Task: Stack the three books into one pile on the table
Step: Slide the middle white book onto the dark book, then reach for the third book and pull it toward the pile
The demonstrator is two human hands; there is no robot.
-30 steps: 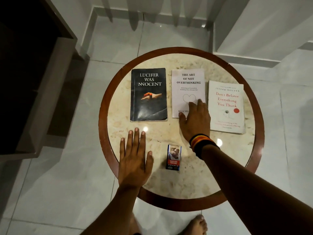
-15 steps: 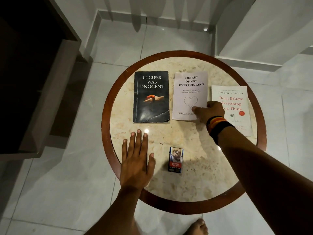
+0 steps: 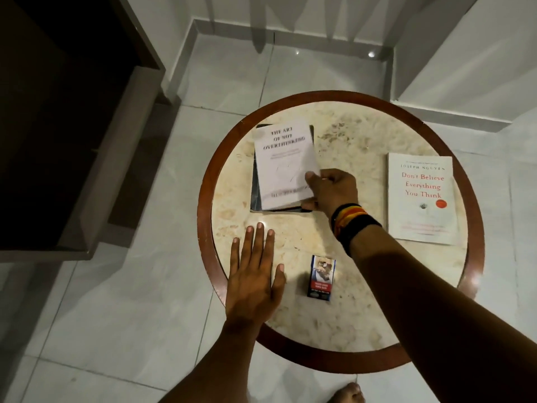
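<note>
On the round marble table [image 3: 363,315], the white book "The Art of Not Overthinking" [image 3: 283,167] lies over the black book [image 3: 255,196], of which only dark edges show at the left and bottom. My right hand [image 3: 331,190] grips the white book's lower right corner, thumb on the cover. The second white book, "Don't Believe Everything You Think" [image 3: 421,199], lies flat and alone at the table's right side. My left hand [image 3: 254,274] rests flat, fingers spread, on the table's near left rim and holds nothing.
A small printed packet [image 3: 321,277] lies near the table's front, between my arms. The table has a raised wooden rim [image 3: 203,228]. Dark furniture [image 3: 72,126] stands to the left on the tiled floor. A bare foot [image 3: 347,394] shows below the table.
My right hand took hold of the middle white book and carried it left onto the black book. The left hand stayed flat in place. The view shifted slightly.
</note>
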